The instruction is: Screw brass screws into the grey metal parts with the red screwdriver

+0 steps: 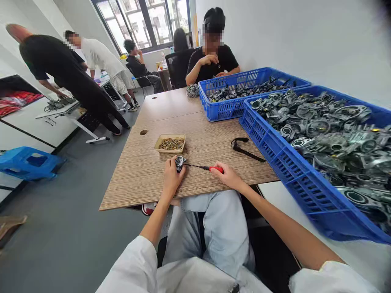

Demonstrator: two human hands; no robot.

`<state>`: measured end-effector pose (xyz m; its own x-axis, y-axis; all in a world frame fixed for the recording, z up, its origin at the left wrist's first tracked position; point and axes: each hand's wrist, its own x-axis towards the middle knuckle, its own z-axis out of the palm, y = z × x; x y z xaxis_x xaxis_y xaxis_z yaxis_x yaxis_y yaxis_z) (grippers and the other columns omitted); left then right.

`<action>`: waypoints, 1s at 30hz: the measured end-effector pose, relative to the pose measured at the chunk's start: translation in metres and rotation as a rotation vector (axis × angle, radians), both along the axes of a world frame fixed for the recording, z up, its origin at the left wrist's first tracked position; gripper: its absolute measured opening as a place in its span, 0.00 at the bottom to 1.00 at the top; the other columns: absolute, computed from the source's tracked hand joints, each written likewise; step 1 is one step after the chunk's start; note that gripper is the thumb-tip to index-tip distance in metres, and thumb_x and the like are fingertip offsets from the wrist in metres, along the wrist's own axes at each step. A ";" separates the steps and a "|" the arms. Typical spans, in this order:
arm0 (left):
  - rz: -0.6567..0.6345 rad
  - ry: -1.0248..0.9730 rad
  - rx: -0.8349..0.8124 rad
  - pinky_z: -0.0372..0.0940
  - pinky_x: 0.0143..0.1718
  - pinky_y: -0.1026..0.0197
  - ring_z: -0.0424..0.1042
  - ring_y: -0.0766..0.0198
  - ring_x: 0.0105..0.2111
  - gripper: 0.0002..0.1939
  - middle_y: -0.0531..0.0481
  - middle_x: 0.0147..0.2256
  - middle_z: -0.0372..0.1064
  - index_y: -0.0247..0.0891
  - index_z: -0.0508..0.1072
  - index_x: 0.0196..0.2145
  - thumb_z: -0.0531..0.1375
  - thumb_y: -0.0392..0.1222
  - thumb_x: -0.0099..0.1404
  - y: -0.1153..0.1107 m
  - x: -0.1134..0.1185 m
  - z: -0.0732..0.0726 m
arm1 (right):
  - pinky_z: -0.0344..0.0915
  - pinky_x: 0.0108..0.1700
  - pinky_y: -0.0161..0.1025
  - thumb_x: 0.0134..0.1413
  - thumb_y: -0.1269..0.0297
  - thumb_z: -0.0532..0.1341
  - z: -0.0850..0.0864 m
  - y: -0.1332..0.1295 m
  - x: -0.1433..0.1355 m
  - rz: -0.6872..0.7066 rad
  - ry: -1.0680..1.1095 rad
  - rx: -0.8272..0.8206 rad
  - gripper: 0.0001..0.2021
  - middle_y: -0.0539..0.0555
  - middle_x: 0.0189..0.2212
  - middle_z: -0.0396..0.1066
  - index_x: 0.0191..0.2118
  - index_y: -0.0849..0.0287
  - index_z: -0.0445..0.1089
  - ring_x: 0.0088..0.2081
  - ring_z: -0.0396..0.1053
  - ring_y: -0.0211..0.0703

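Observation:
My left hand (173,175) is closed around a small grey and black metal part (179,163), held just above or on the table near its front edge. In my right hand (227,176) is a screwdriver with a red handle (215,169), gripped from the right. Its dark shaft (198,166) points left, and the tip meets or lies very near the metal part; which of the two I cannot tell. Just behind my left hand stands a shallow cream tray (157,148) of small brass-coloured screws (171,143).
Two blue crates (275,158) (210,109) heaped with metal parts line the table's right side. A black-strapped wristwatch (244,148) lies beside the nearer crate. Across the table (165,114) sits a person in black (227,59). Other people are farther back; a blue stool (29,160) stands left.

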<state>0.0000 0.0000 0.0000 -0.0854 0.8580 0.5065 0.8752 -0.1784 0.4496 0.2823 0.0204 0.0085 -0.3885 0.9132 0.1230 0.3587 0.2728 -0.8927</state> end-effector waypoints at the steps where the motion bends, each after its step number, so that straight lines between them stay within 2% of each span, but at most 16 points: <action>1: 0.000 -0.001 0.002 0.66 0.57 0.46 0.67 0.47 0.54 0.25 0.38 0.52 0.67 0.37 0.64 0.61 0.62 0.43 0.69 0.000 0.000 0.000 | 0.51 0.32 0.38 0.67 0.49 0.57 0.000 0.000 0.000 0.002 0.001 0.004 0.18 0.44 0.24 0.55 0.30 0.55 0.60 0.27 0.54 0.38; 19: 0.000 -0.017 0.038 0.66 0.58 0.45 0.68 0.46 0.55 0.27 0.39 0.51 0.67 0.39 0.64 0.62 0.62 0.42 0.67 0.001 0.001 -0.002 | 0.54 0.34 0.38 0.67 0.51 0.58 0.003 0.000 -0.001 0.000 -0.008 0.042 0.15 0.47 0.26 0.64 0.32 0.56 0.65 0.30 0.59 0.40; 30: 0.000 -0.004 0.037 0.67 0.57 0.44 0.68 0.46 0.54 0.28 0.38 0.51 0.67 0.39 0.63 0.62 0.62 0.42 0.67 0.001 0.001 -0.003 | 0.57 0.35 0.39 0.65 0.49 0.59 0.007 -0.003 0.000 -0.035 -0.052 0.026 0.14 0.48 0.26 0.68 0.39 0.55 0.68 0.31 0.63 0.43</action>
<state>0.0012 0.0012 -0.0029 -0.0878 0.8385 0.5378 0.8735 -0.1947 0.4462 0.2819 0.0175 0.0158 -0.3625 0.9232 0.1278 0.4138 0.2824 -0.8654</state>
